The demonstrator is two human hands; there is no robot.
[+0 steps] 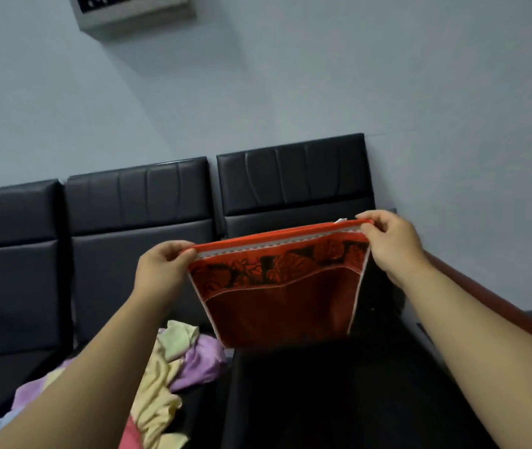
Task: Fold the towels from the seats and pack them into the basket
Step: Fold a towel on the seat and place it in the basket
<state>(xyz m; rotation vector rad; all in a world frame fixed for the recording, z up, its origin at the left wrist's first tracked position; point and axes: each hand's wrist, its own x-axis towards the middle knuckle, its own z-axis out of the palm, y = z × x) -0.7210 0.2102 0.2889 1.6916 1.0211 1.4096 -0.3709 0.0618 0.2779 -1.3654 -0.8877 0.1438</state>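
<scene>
Towel (277,296) hangs before the seats (138,202) — pile (174,361) lower left.

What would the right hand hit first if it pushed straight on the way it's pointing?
Probably the black seat backrest behind the red towel that the right hand pinches; depth is unclear.

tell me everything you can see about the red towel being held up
The red towel looks like soft terry cloth, deep red with a band of darker leaf-like pattern near its top and a pale trim along the edges. It is doubled over, hanging flat in the air in front of the black seats. The left hand pinches its upper left corner and the right hand its upper right, keeping the top edge taut. Nothing else touches it.
</scene>
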